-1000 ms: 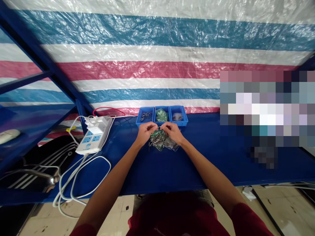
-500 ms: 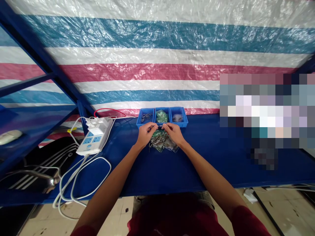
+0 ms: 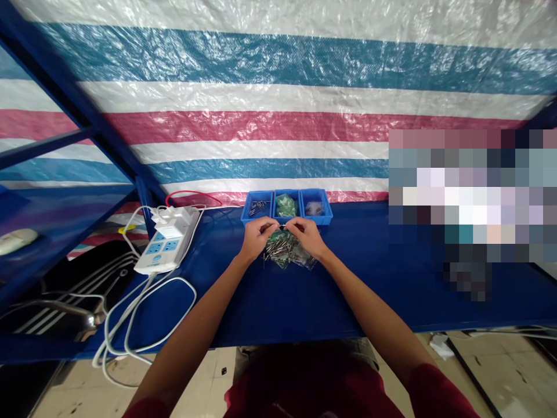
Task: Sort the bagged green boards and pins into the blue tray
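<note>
My left hand (image 3: 257, 235) and my right hand (image 3: 307, 235) meet almost fingertip to fingertip, both pinched on a thin metal pin-like piece (image 3: 282, 226) between them. Its exact kind is too small to make out. Just below lies a pile of slim metal pieces (image 3: 281, 247) on clear and green plastic bags (image 3: 304, 256). Behind my hands stand three joined blue bins: the left bin (image 3: 247, 216) has several slim metal pieces, the middle one holds a green plastic bag (image 3: 286, 205), and the right one has a clear bag (image 3: 314, 208).
A white power strip (image 3: 167, 247) with chargers (image 3: 172, 222) stands on the blue table (image 3: 287, 313) to the left. Its looped white cables (image 3: 130, 319) hang over the front edge. A striped tarp (image 3: 261, 125) closes off the back. A blurred-out area covers the right.
My right fingertips have shifted slightly left, closer to my left ones, along the thin metal piece. Both hands otherwise keep their place.
</note>
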`<state>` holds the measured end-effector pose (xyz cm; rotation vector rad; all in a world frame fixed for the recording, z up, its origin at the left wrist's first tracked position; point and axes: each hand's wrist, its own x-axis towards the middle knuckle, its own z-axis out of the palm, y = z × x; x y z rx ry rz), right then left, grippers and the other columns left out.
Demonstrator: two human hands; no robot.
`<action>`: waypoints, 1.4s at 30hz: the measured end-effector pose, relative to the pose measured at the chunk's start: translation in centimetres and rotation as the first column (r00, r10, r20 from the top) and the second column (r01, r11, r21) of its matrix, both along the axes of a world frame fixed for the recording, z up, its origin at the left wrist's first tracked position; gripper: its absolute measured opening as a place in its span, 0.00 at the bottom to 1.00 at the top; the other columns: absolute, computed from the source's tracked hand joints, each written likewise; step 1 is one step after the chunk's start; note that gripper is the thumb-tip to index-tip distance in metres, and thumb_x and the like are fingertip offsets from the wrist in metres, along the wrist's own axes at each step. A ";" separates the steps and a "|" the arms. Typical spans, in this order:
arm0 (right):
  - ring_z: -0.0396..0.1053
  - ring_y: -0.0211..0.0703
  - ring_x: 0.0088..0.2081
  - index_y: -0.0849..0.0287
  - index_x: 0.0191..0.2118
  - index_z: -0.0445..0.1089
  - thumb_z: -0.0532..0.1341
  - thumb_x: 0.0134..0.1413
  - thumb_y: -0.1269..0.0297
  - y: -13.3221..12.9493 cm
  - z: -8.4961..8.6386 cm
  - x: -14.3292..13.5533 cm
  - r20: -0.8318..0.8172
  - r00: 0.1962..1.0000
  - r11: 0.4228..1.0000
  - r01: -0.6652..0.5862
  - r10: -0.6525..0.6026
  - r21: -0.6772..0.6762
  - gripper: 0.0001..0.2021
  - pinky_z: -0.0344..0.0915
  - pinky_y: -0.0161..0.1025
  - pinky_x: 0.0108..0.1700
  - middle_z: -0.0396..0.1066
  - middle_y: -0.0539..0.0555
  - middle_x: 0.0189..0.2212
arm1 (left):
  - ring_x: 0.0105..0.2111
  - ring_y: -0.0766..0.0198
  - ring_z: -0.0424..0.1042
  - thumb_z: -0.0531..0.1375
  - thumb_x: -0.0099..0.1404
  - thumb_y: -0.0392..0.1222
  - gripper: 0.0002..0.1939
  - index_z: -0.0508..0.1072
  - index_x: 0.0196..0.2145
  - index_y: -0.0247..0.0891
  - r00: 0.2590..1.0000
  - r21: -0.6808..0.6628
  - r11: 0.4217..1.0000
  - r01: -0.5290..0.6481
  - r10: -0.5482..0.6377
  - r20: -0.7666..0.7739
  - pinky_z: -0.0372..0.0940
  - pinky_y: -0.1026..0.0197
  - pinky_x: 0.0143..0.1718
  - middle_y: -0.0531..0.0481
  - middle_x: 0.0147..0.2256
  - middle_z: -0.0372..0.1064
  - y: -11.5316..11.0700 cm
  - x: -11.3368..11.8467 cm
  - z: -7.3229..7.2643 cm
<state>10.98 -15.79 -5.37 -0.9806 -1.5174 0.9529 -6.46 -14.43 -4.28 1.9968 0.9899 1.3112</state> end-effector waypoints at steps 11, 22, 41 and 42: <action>0.52 0.34 0.19 0.59 0.26 0.70 0.58 0.51 0.41 0.0 -0.7 -0.8 -0.030 0.998 0.995 0.045 -0.047 -0.091 0.23 0.51 0.34 0.24 0.55 0.45 0.16 | 0.21 0.68 0.66 0.61 0.62 0.50 0.14 0.77 0.32 0.36 0.988 -0.135 0.989 -0.053 0.072 0.139 0.61 0.65 0.22 0.48 0.31 0.76 -0.2 0.9 -0.2; 0.57 0.36 0.23 0.60 0.25 0.71 0.53 0.59 0.46 -0.5 -0.1 -0.2 0.109 0.958 0.964 0.267 -0.267 0.018 0.23 0.53 0.35 0.29 0.58 0.47 0.17 | 0.34 0.61 0.72 0.53 0.70 0.53 0.17 0.74 0.38 0.38 0.951 0.318 0.947 -0.041 0.134 -0.277 0.66 0.60 0.41 0.47 0.33 0.74 0.6 -0.4 -1.0; 0.57 0.35 0.24 0.60 0.30 0.71 0.58 0.54 0.48 -0.4 -0.3 -0.3 0.015 0.999 0.999 0.039 -0.039 -0.022 0.18 0.55 0.34 0.29 0.65 0.49 0.24 | 0.28 0.60 0.76 0.62 0.62 0.46 0.10 0.78 0.32 0.36 1.000 0.006 1.000 0.015 -0.015 0.008 0.71 0.60 0.33 0.48 0.28 0.77 0.3 0.0 -0.3; 0.58 0.36 0.25 0.60 0.30 0.71 0.58 0.55 0.48 -0.4 -0.3 -0.4 0.012 1.000 0.999 0.023 -0.022 -0.026 0.18 0.56 0.34 0.29 0.66 0.49 0.24 | 0.27 0.60 0.76 0.63 0.62 0.46 0.10 0.78 0.32 0.36 0.999 -0.016 1.000 0.024 -0.023 0.043 0.71 0.60 0.31 0.48 0.27 0.77 0.3 0.0 -0.2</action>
